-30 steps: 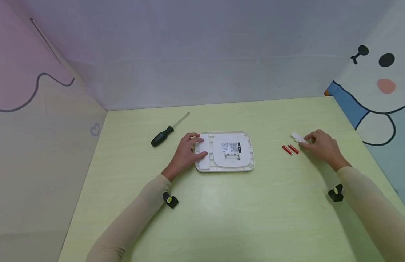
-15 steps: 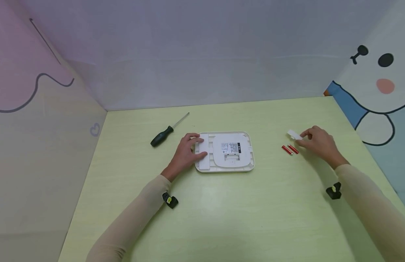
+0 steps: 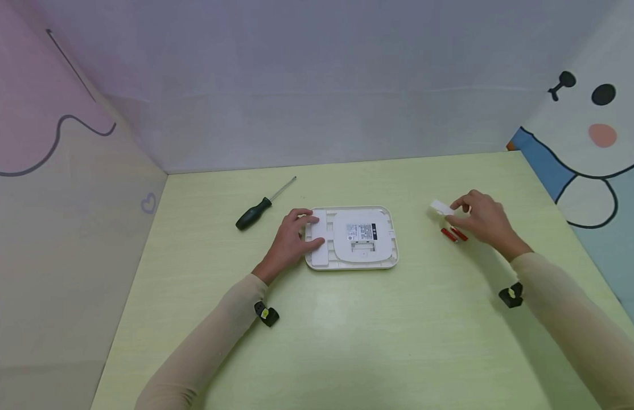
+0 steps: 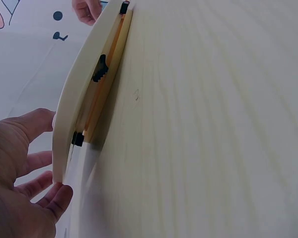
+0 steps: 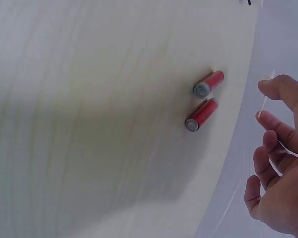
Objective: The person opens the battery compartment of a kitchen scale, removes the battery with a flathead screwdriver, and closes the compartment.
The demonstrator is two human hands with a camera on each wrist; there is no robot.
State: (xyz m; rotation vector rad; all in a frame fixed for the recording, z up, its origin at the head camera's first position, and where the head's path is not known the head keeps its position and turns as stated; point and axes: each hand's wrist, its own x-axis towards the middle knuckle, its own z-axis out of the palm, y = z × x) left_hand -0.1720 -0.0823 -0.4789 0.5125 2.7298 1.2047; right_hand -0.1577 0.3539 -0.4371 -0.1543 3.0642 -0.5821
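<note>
A white rectangular device (image 3: 383, 242) lies on the table with a printed label and an open battery slot (image 3: 363, 246) facing up. My left hand (image 3: 290, 242) grips its left end; the left wrist view has the fingers and thumb at the edge of the device (image 4: 72, 89). Above the table on the right, my right hand (image 3: 483, 219) pinches a small white battery cover (image 3: 442, 208) between thumb and forefinger. Edge-on, the cover (image 5: 265, 94) looks like a thin strip in the right wrist view. Two red batteries (image 5: 202, 115) lie side by side beneath that hand.
A screwdriver (image 3: 252, 214) with a dark green handle lies behind and left of the device, its shaft angled away. The pale table (image 3: 342, 330) meets a wall (image 3: 322, 125) at the back, and printed panels stand on both sides.
My right hand has moved left and slightly back, carrying the battery cover past the batteries. My left hand and the device have stayed in place.
</note>
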